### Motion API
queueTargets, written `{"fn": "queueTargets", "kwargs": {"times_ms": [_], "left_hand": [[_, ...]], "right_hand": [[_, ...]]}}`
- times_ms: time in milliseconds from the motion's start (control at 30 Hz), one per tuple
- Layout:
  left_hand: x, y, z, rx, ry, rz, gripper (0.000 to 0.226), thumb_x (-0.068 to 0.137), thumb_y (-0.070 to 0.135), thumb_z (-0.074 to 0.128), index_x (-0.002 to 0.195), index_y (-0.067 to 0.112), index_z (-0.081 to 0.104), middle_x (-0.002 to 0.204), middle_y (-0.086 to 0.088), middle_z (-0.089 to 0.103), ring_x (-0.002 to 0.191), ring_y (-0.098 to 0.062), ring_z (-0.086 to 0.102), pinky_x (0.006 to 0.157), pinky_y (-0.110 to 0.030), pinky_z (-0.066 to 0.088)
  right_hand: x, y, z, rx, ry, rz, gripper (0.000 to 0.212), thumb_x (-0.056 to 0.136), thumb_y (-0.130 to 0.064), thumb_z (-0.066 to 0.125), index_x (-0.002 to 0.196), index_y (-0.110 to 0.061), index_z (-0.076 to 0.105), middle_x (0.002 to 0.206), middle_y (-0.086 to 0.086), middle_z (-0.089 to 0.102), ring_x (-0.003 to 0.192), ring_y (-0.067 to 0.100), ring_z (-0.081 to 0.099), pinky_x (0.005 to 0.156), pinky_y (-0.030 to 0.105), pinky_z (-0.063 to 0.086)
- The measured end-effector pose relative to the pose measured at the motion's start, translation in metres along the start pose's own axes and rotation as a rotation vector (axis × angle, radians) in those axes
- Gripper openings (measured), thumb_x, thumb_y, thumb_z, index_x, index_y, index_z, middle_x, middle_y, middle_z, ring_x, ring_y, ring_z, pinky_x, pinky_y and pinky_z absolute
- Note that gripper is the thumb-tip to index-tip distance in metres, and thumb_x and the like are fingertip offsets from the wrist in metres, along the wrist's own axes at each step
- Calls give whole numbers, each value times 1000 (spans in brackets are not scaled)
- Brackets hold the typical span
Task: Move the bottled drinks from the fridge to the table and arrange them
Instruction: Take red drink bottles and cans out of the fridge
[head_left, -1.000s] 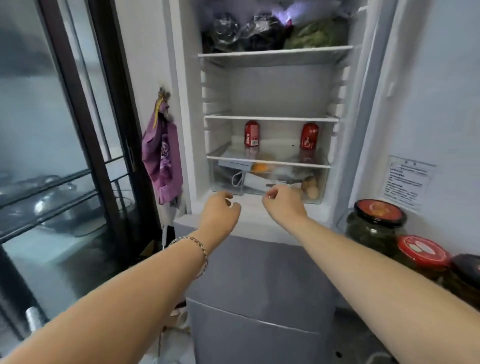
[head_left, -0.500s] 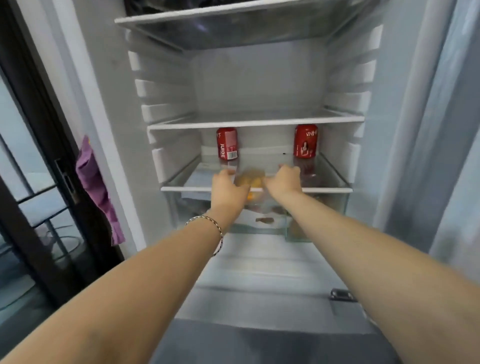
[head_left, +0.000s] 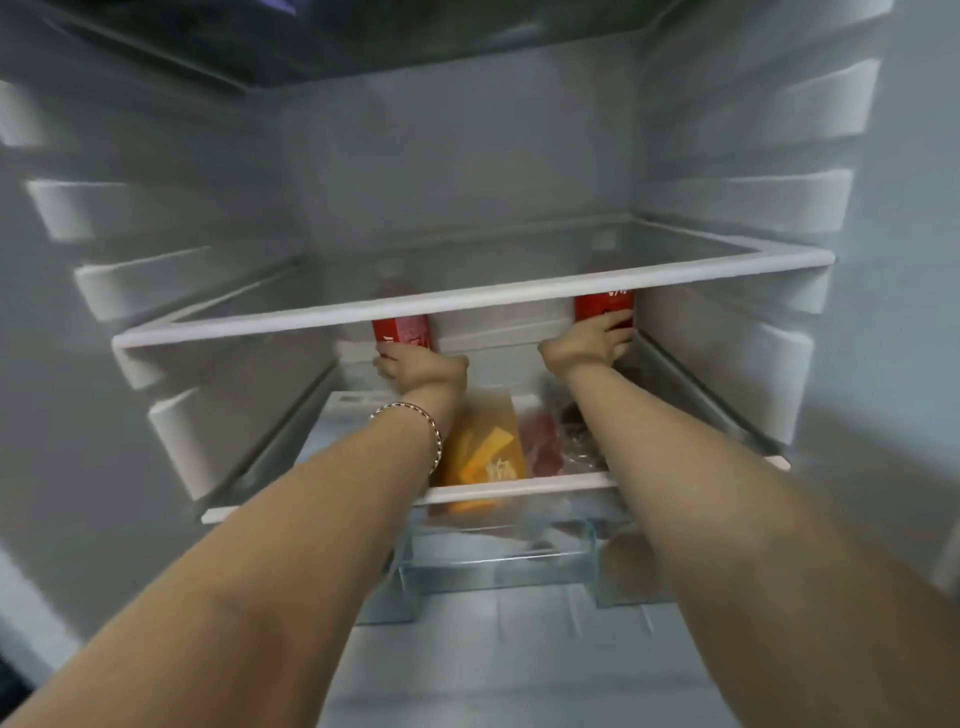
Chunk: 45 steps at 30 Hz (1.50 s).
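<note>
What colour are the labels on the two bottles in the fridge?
Red, on both bottles; the head view shows it.

Both arms outstretched — left hand (head_left: 421, 366), right hand (head_left: 589, 345) fingers curled.

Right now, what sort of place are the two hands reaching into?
The inside of a home fridge, most likely: white-edged glass shelves on ribbed side walls, a clear plastic drawer below. The left hand and right hand each touch a red-labelled drink bottle.
</note>
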<state>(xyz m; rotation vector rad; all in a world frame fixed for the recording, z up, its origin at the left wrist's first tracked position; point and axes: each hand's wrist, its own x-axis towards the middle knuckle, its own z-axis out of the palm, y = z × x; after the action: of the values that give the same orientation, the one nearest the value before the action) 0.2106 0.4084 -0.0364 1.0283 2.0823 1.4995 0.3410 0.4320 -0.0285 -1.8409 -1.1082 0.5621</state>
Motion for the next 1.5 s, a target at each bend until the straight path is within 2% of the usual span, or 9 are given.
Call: {"fn": "queueTargets", "kwargs": {"times_ms": [167, 300, 500, 700, 867, 1000, 1233, 1367, 1500], "left_hand": [[35, -1, 11, 99, 19, -72, 84, 89, 25, 58, 148, 2, 3, 152, -18, 18, 140, -34, 21, 114, -41, 18], [40, -2, 12, 142, 102, -73, 79, 86, 25, 64, 144, 5, 14, 148, -17, 19, 137, -34, 26, 112, -39, 21], [47, -6, 5, 84, 86, 43, 81, 77, 23, 75, 137, 0, 26, 140, -19, 40, 129, -36, 40, 108, -42, 32], [33, -13, -13, 188, -6, 105, 82, 67, 40, 79, 131, 10, 35, 134, -17, 39, 125, -35, 39, 107, -44, 33], [12, -15, -25, 73, -175, 98, 86, 62, 34, 83, 127, 14, 30, 126, -11, 53, 115, -35, 52, 100, -48, 43], [-12, -22, -49, 113, -277, 156, 85, 61, 36, 84, 126, 17, 34, 118, -5, 56, 110, -29, 56, 96, -47, 47], [-48, -36, -88, 67, -325, 313, 107, 33, 52, 84, 126, 23, 42, 108, 7, 62, 99, -14, 61, 90, -40, 52], [-58, -41, -116, 49, -400, 359, 104, 35, 41, 91, 125, 21, 43, 109, 5, 63, 97, -14, 63, 89, -39, 53], [-65, -38, -139, 15, -482, 335, 91, 45, 45, 91, 120, 19, 46, 107, 6, 63, 98, -11, 62, 89, -29, 50]], "right_hand": [[16, -5, 15, 133, 225, 111, 57, 98, -13, 37, 146, 2, 12, 151, 22, 21, 137, 34, 25, 111, 39, 22], [26, -6, 17, 122, 195, 176, 70, 89, -17, 57, 143, 0, 18, 150, 19, 24, 136, 32, 26, 111, 37, 22], [33, 0, 9, 246, 142, 147, 67, 86, -19, 62, 138, -2, 24, 146, 15, 38, 136, 31, 28, 112, 37, 23], [30, 4, 1, 100, -26, 36, 85, 81, -33, 69, 147, -20, 17, 150, 15, 20, 137, 33, 22, 113, 42, 20], [24, 8, -1, 168, -34, -51, 73, 78, -29, 73, 134, -10, 31, 132, 16, 52, 124, 36, 45, 108, 44, 32], [-12, 6, -6, -28, -5, -164, 76, 73, -41, 74, 130, -10, 35, 125, 14, 56, 118, 34, 52, 101, 42, 34], [-82, 5, -17, -199, -319, -341, 75, 58, -53, 77, 117, -17, 49, 111, 2, 61, 102, 23, 61, 87, 36, 51], [-113, 16, -38, -112, -369, -370, 77, 53, -46, 81, 118, -19, 50, 107, -1, 62, 100, 19, 61, 82, 32, 50], [-136, 21, -47, -34, -503, -354, 98, 25, -56, 80, 115, -23, 57, 103, -3, 67, 95, 14, 65, 87, 35, 54]]}}
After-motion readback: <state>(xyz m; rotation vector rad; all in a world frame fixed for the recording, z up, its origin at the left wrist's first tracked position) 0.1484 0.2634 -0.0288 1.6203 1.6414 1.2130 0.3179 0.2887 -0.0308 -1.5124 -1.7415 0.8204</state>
